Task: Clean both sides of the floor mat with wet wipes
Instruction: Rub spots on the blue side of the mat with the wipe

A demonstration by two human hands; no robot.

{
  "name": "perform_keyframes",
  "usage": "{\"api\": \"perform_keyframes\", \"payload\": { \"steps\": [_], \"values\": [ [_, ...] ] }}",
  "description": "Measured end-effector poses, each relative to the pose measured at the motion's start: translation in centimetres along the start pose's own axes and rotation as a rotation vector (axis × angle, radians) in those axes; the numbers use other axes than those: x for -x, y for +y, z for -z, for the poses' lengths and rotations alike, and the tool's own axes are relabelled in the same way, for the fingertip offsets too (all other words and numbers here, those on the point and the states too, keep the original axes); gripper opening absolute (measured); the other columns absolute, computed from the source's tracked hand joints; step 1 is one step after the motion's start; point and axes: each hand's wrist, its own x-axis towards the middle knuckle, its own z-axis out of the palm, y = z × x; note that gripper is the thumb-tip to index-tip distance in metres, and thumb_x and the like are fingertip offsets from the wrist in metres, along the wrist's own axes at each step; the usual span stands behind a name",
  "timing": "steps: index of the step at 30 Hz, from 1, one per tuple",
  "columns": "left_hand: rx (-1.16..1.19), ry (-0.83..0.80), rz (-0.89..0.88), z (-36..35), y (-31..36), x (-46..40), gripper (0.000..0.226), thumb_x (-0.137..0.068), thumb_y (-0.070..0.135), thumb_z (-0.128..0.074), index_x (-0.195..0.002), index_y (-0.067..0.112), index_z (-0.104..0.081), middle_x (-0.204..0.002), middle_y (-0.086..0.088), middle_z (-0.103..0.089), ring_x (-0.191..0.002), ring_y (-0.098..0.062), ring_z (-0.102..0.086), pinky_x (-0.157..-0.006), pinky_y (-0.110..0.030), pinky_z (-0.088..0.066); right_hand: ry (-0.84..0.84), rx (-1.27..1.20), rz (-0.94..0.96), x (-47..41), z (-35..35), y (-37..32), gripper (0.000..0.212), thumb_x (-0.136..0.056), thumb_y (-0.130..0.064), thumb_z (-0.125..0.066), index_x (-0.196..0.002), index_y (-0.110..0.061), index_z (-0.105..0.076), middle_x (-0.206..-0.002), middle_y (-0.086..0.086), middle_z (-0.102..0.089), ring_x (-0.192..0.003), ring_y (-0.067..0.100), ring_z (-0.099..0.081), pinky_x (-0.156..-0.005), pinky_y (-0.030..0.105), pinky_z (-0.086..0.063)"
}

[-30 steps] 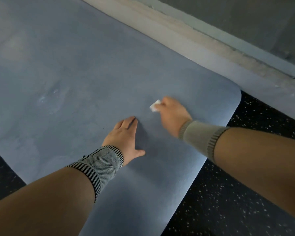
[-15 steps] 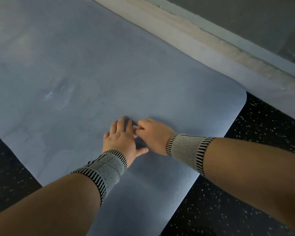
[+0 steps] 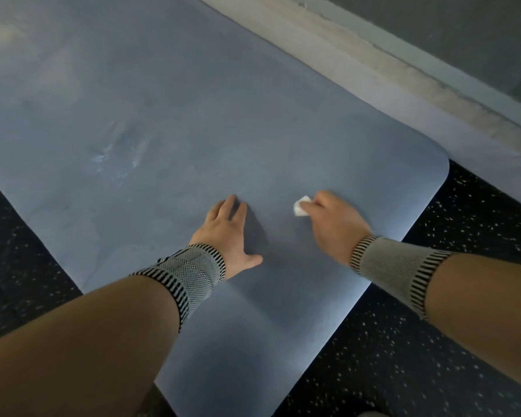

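Two hands part on my floor mat (image 3: 253,121): left hand (image 3: 227,233) flat, right hand (image 3: 333,224) sweeping its gripped wet wipe (image 3: 300,207) outward again, wiping ongoing.

The left hand (image 3: 226,233) presses flat on the blue floor mat (image 3: 193,130); just beside it, the right hand (image 3: 333,225) grips a white wet wipe (image 3: 300,207) against the mat.
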Motion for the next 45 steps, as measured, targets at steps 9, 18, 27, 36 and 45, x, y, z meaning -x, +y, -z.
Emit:
{"api": "perform_keyframes", "payload": {
  "steps": [9, 18, 27, 36, 45],
  "values": [
    [-0.026, 0.106, 0.032, -1.3, -1.9, 3.6, 0.104, -0.072, 0.066, -0.065, -0.152, 0.019, -0.018, -0.16, 0.001, -0.001, -0.146, -0.023, -0.004, -0.118, -0.039, -0.021, -0.1, -0.106, 0.219, -0.5, -1.4, -4.2, 0.032, -0.086, -0.004, -0.054, -0.116, -0.009, -0.062, -0.104, 0.016, -0.057, -0.091, 0.036, -0.058, -0.074, 0.036, -0.042],
    [0.025, 0.065, 0.087, -1.9, -4.1, 4.9, 0.108, -0.07, 0.066, -0.068, -0.153, 0.023, -0.014, -0.159, 0.005, -0.006, -0.145, -0.02, -0.009, -0.116, -0.035, -0.024, -0.235, -0.134, 0.402, -0.9, -3.8, -10.3, 0.031, -0.094, -0.01, -0.041, -0.122, -0.009, -0.054, -0.117, 0.014, -0.051, -0.106, 0.032, -0.05, -0.082, 0.036, -0.042],
    [0.019, 0.102, 0.061, -2.5, -5.4, 5.8, 0.104, -0.069, 0.069, -0.066, -0.151, 0.024, -0.019, -0.157, 0.004, -0.01, -0.143, -0.021, -0.011, -0.118, -0.038, -0.022, -0.121, -0.028, 0.357, -1.9, -2.8, -8.6, 0.035, -0.092, -0.01, -0.047, -0.127, -0.012, -0.054, -0.12, 0.014, -0.05, -0.109, 0.031, -0.049, -0.091, 0.034, -0.034],
    [0.014, 0.132, 0.091, -3.1, -9.6, 9.8, 0.075, -0.086, 0.055, -0.055, -0.149, 0.026, -0.027, -0.156, 0.006, -0.015, -0.142, -0.018, -0.015, -0.114, -0.037, -0.026, -0.095, 0.04, 0.26, -3.8, -2.4, -9.3, 0.025, -0.09, -0.006, -0.049, -0.114, -0.011, -0.059, -0.106, 0.013, -0.052, -0.094, 0.031, -0.052, -0.07, 0.03, -0.033],
    [-0.029, 0.111, 0.248, -4.1, -14.0, 13.8, 0.062, -0.094, 0.035, -0.048, -0.15, 0.031, -0.022, -0.154, 0.0, -0.02, -0.139, -0.023, -0.024, -0.113, -0.041, -0.032, -0.187, -0.014, 0.428, -3.9, -2.4, -11.5, 0.016, -0.093, -0.011, -0.053, -0.106, -0.01, -0.062, -0.094, 0.012, -0.055, -0.092, 0.034, -0.055, -0.067, 0.025, -0.028]
  ]
}}
